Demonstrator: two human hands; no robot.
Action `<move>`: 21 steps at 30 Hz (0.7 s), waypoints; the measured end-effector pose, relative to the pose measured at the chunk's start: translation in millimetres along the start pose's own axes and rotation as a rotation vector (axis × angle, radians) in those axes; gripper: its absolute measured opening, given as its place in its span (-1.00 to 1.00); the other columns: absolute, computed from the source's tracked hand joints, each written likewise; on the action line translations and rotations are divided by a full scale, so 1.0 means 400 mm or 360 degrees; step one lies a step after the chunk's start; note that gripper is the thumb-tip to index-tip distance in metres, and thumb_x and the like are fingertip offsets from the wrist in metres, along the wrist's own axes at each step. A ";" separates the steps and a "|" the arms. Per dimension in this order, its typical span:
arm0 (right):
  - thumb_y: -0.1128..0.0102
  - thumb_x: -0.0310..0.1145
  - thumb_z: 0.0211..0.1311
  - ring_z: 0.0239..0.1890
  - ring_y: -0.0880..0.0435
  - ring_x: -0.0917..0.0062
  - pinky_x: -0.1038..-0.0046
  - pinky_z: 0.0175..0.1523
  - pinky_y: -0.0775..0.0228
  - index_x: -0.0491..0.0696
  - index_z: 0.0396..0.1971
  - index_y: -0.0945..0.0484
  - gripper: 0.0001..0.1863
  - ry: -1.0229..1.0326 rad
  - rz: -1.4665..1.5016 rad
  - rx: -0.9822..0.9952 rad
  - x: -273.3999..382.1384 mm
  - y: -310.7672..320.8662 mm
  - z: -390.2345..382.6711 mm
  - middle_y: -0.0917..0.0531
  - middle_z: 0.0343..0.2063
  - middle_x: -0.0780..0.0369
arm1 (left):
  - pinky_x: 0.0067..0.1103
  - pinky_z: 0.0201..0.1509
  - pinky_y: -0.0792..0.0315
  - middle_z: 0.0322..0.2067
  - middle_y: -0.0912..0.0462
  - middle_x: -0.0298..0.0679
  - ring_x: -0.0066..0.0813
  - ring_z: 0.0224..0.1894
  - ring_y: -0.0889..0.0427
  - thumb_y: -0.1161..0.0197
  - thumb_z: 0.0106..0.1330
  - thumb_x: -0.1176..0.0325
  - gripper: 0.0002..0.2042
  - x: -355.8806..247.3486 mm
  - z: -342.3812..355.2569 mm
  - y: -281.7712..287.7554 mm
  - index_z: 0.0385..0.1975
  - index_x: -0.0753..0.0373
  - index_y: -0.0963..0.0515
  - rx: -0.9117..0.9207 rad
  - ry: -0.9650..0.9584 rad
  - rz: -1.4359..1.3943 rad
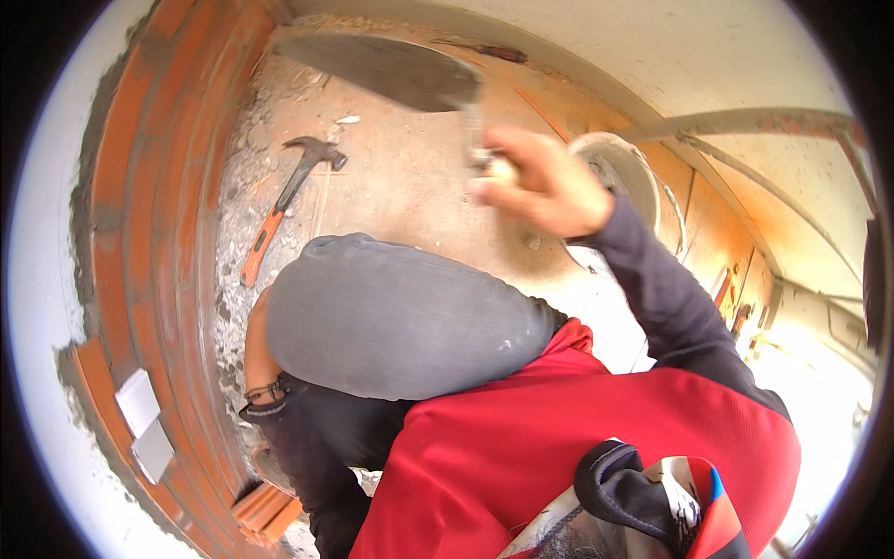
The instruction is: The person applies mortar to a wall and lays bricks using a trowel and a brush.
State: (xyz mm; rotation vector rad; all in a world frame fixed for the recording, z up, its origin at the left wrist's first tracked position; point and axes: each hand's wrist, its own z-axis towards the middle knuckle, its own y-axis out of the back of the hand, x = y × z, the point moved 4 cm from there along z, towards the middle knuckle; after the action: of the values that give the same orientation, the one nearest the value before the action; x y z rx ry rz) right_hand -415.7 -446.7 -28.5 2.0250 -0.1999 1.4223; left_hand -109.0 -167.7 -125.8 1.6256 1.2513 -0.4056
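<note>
My right hand is closed around the handle of a trowel, raised over the floor ahead of me. The broad grey blade points left and is smeared by motion. Beside my bent knee in grey trousers, my left hand hangs low, close to the brick wall. The knee hides its fingers, so whether it holds anything does not show. A claw hammer with a black and orange handle lies on the floor between the wall and my knee.
A mortar-stained bucket stands behind my right wrist. Rubble lines the wall's foot. Two pale flat pieces rest on the brickwork, with loose bricks below. A screwdriver-like tool lies far back; a metal frame stands right.
</note>
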 end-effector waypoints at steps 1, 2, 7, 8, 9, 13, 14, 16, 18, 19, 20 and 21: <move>-0.25 -0.30 0.27 -0.48 -0.62 0.35 0.30 -0.34 -0.46 -0.20 -0.25 -0.53 -0.75 0.0037 -0.0416 -0.0199 -0.001 0.077 -0.063 -0.61 -0.45 0.07 | -0.40 0.12 -0.45 0.00 -0.62 0.06 0.01 0.05 -0.60 -0.25 0.17 0.50 -0.58 0.046 0.018 -0.007 0.08 0.36 -0.52 -0.0003 0.0007 -0.0007; -0.25 -0.31 0.24 -0.48 -0.67 0.21 0.22 -0.36 -0.50 -0.19 -0.23 -0.56 -0.75 0.0081 -0.0822 -0.0372 0.004 0.138 -0.117 -0.65 -0.42 -0.04 | -0.42 0.10 -0.46 -0.01 -0.63 0.05 -0.02 0.03 -0.62 -0.23 0.19 0.50 -0.60 0.092 0.023 -0.007 0.07 0.37 -0.52 -0.0026 0.0033 -0.0008; -0.23 -0.31 0.15 -0.37 -0.67 0.03 0.07 -0.24 -0.48 -0.11 -0.18 -0.59 -0.73 -0.0637 -0.1426 -0.0343 -0.118 0.320 -0.433 -0.66 -0.48 -0.02 | -0.49 0.10 -0.46 -0.03 -0.67 -0.07 -0.29 -0.01 -0.65 -0.13 0.34 0.47 -0.68 0.126 0.065 -0.004 0.07 0.41 -0.51 -0.0078 0.0081 0.0268; -0.23 -0.30 0.15 -0.37 -0.66 0.02 0.06 -0.23 -0.47 -0.09 -0.18 -0.59 -0.73 -0.0889 -0.1418 -0.0284 -0.133 0.311 -0.473 -0.66 -0.48 -0.02 | -0.50 0.10 -0.45 -0.02 -0.67 -0.09 -0.34 0.00 -0.65 -0.11 0.37 0.45 -0.68 0.157 0.061 0.006 0.08 0.41 -0.51 -0.0098 0.0127 0.0260; -0.23 -0.28 0.15 -0.36 -0.66 0.01 0.05 -0.22 -0.47 -0.07 -0.19 -0.59 -0.74 -0.1121 -0.1407 -0.0229 -0.156 0.310 -0.503 -0.66 -0.48 -0.01 | -0.51 0.11 -0.45 -0.02 -0.67 -0.11 -0.38 0.01 -0.64 -0.10 0.39 0.44 -0.68 0.273 0.073 0.027 0.09 0.41 -0.50 -0.0130 0.0159 0.0212; -0.18 -0.27 0.18 -0.32 -0.66 0.01 0.05 -0.20 -0.48 0.01 -0.20 -0.57 -0.78 -0.1155 -0.1434 -0.0423 -0.321 0.252 -0.601 -0.67 -0.43 0.00 | -0.56 0.14 -0.42 -0.03 -0.66 -0.15 -0.45 0.03 -0.61 -0.10 0.46 0.35 -0.65 0.328 0.099 0.027 0.14 0.43 -0.47 -0.0190 0.0391 -0.0175; -0.17 -0.26 0.18 -0.31 -0.67 0.02 0.05 -0.20 -0.48 0.02 -0.20 -0.57 -0.79 -0.1169 -0.1447 -0.0423 -0.357 0.247 -0.625 -0.67 -0.43 0.00 | -0.56 0.14 -0.41 -0.03 -0.65 -0.16 -0.45 0.03 -0.61 -0.10 0.47 0.33 -0.64 0.325 0.103 0.028 0.14 0.43 -0.48 -0.0222 0.0376 -0.0161; -0.15 -0.26 0.20 -0.30 -0.67 0.04 0.06 -0.19 -0.49 0.02 -0.23 -0.58 -0.80 -0.1146 -0.1479 -0.0421 -0.386 0.243 -0.624 -0.68 -0.42 0.01 | -0.56 0.14 -0.41 -0.03 -0.65 -0.18 -0.46 0.03 -0.60 -0.11 0.49 0.29 -0.62 0.328 0.099 0.028 0.15 0.42 -0.48 -0.0308 0.0363 -0.0130; -0.12 -0.25 0.22 -0.30 -0.68 0.06 0.07 -0.18 -0.50 0.01 -0.26 -0.59 -0.82 -0.1098 -0.1514 -0.0425 -0.392 0.225 -0.602 -0.69 -0.41 0.03 | -0.56 0.14 -0.41 -0.03 -0.65 -0.17 -0.46 0.02 -0.60 -0.12 0.49 0.25 -0.60 0.323 0.094 0.036 0.16 0.42 -0.47 -0.0315 0.0332 -0.0106; -0.10 -0.25 0.23 -0.30 -0.68 0.06 0.07 -0.19 -0.50 0.01 -0.27 -0.60 -0.82 -0.1095 -0.1581 -0.0417 -0.393 0.222 -0.590 -0.69 -0.41 0.04 | -0.56 0.13 -0.41 -0.03 -0.65 -0.17 -0.46 0.01 -0.60 -0.12 0.50 0.24 -0.59 0.321 0.092 0.039 0.17 0.42 -0.47 -0.0318 0.0316 -0.0095; -0.09 -0.26 0.23 -0.30 -0.68 0.07 0.08 -0.19 -0.51 0.01 -0.28 -0.61 -0.81 -0.1095 -0.1649 -0.0407 -0.383 0.220 -0.574 -0.70 -0.41 0.05 | -0.56 0.12 -0.42 -0.04 -0.65 -0.17 -0.47 0.00 -0.60 -0.13 0.49 0.23 -0.59 0.322 0.090 0.041 0.17 0.42 -0.47 -0.0315 0.0304 -0.0114; -0.07 -0.26 0.24 -0.30 -0.69 0.07 0.08 -0.19 -0.51 0.01 -0.28 -0.62 -0.81 -0.1095 -0.1718 -0.0397 -0.377 0.216 -0.562 -0.70 -0.41 0.06 | -0.56 0.12 -0.42 -0.05 -0.65 -0.17 -0.48 -0.01 -0.60 -0.13 0.49 0.22 -0.58 0.323 0.089 0.045 0.18 0.42 -0.47 -0.0313 0.0293 -0.0134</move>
State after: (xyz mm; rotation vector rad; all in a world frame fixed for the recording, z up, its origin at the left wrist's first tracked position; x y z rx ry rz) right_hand -693.6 -418.3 -80.3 1.8302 0.3730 0.0292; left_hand -30.2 -128.9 -228.7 1.4709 1.4537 -0.1802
